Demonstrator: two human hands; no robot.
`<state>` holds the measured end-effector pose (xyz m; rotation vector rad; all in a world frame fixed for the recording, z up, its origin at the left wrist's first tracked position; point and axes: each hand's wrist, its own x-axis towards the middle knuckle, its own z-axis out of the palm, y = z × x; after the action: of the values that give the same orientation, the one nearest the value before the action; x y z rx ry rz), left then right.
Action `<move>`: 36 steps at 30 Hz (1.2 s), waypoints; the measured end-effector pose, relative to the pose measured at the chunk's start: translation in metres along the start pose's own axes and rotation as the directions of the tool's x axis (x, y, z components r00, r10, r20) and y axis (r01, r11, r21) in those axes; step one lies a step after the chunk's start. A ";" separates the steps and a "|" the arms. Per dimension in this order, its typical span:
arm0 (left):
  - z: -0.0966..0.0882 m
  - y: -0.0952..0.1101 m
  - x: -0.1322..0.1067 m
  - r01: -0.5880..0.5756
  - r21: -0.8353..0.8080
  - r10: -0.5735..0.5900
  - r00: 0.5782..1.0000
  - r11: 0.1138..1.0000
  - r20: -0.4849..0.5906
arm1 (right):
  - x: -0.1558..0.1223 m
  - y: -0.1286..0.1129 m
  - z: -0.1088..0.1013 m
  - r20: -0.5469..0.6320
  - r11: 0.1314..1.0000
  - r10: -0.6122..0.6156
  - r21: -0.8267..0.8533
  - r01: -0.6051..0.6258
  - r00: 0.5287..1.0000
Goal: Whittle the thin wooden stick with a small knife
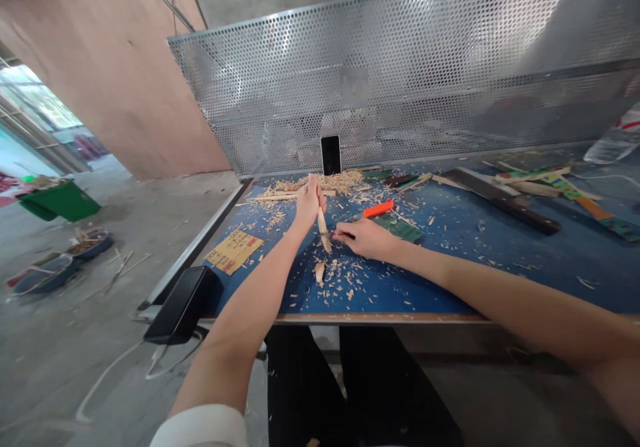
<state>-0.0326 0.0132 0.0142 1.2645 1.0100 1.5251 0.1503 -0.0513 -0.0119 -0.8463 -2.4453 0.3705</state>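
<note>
My left hand (308,201) is closed around the upper end of a pale wooden stick (323,228), which stands tilted with its lower tip over the blue table (500,253). My right hand (364,237) is closed on a small dark-handled knife (334,235), its blade against the stick's lower part. Wood shavings (340,280) lie scattered under both hands, and a bigger heap of shavings (334,182) sits behind them.
An orange tool (379,208) lies on a green pad (400,227) just right of my hands. A black phone (331,155) leans on the perforated metal screen (400,80). A large cleaver (500,199), wooden strips, a yellow card (234,251) and a black box (183,304) lie around.
</note>
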 end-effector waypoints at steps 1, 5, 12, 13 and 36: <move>0.000 0.000 0.000 0.006 0.006 -0.006 1.000 1.000 -0.006 | 0.001 -0.001 -0.002 0.014 1.000 0.001 -0.007 -0.001 1.000; 0.002 0.001 0.000 0.010 0.033 -0.009 0.999 0.999 -0.030 | 0.005 -0.005 -0.014 0.094 0.998 0.059 0.001 -0.059 0.994; 0.000 -0.003 0.001 -0.029 0.087 0.032 0.999 0.996 -0.033 | -0.005 -0.006 -0.027 0.129 0.971 0.103 0.204 -0.128 0.986; 0.000 -0.004 0.002 -0.051 0.108 0.056 0.998 0.993 -0.038 | -0.006 -0.006 -0.028 0.052 0.970 0.097 0.218 -0.106 0.994; 0.006 -0.002 -0.009 -0.127 0.237 0.183 0.956 0.963 -0.228 | -0.005 -0.013 0.001 -0.016 0.984 0.153 -0.091 -0.154 0.988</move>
<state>-0.0257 0.0050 0.0103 1.3554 1.2966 1.7646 0.1468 -0.0642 -0.0095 -1.0771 -2.4115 0.3109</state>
